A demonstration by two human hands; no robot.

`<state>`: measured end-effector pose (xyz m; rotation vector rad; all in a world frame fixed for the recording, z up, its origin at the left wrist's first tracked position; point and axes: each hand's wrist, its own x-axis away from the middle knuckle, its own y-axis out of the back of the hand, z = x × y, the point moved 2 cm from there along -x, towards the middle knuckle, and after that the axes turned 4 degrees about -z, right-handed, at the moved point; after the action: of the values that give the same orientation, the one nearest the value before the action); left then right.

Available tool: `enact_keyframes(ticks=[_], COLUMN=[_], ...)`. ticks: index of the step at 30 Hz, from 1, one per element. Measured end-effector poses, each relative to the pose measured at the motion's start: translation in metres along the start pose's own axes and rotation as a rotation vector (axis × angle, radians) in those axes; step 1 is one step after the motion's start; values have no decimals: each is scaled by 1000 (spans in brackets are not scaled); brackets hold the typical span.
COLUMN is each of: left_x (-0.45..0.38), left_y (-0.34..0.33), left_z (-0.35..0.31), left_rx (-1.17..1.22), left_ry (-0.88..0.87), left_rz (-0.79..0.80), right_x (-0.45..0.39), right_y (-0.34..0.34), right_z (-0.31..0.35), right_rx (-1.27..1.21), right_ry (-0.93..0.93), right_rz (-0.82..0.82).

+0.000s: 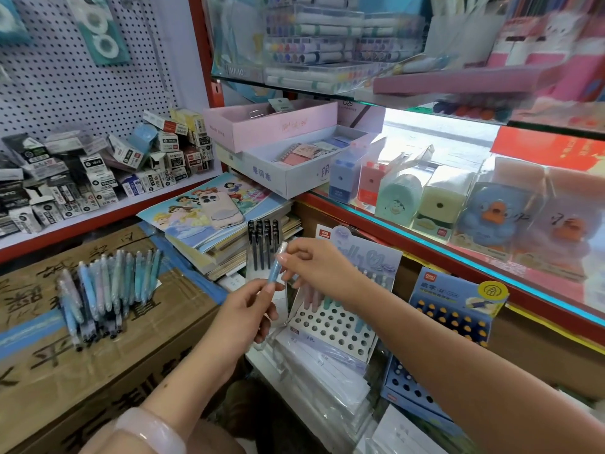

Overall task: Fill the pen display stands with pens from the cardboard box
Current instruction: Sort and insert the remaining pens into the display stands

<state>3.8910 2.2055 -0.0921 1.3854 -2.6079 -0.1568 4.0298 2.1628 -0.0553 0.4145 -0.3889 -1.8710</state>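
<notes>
A pale blue pen stands nearly upright between my two hands. My left hand grips its lower end, and my right hand pinches its clear top. Just below and to the right sits a white pen display stand with many round holes, a few pastel pens in its back rows. A row of pastel pens lies on the sealed cardboard box at the left. A second blue stand with yellow-tipped pens is at the right.
A holder of black pens stands behind my hands, beside stacked books with a phone on top. Small refill boxes crowd the left shelf. Sharpeners and a duck toy fill the red-edged glass shelf on the right. Flat plastic packs lie under the stand.
</notes>
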Motion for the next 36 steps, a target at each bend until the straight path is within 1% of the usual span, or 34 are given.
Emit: enact_keyframes(ticks=[4,6,7,10,11,13,14,16,19,21,24,30,36], left_x=[2,0,-2,-6,-7,-9,-10,-11,-11,-11,-10,-11,-10], left_y=[-5,-4,-3,2,3,4,4,4,1,-1,-2,-4,-5], left_z=[-4,-4,-2,3,4,5,5,5,5,5,7,8,11], left_rx=[-22,-121,-195,-397,-454,-600,-668,-766,-904,-956,-996,-991,-968], left_ry=[-11,-57,-92,-172,-195,-263,-304,-365,-427,-454,-458,-427,-406], left_rz=[36,39,38,33,22,-17,-32,-38,-26,-25,-16,0,6], right_x=[3,7,10,23,28,40,45,55,64,66,66,66,67], right_y=[12,28,38,70,79,92,95,97,95,90,81,75,76], right_z=[-5,-7,-8,-18,-23,-36,-43,-59,-82,-93,-105,-108,-108], right_rx=[-84,-124,-105,-17,59,322,426,523,561,578,589,596,636], right_ry=[-50,-56,-57,-75,-75,-59,-52,-67,-137,-175,-212,-207,-209], right_rz=[-57,-127,-174,-325,-378,-444,-446,-424,-383,-338,-293,-326,-319])
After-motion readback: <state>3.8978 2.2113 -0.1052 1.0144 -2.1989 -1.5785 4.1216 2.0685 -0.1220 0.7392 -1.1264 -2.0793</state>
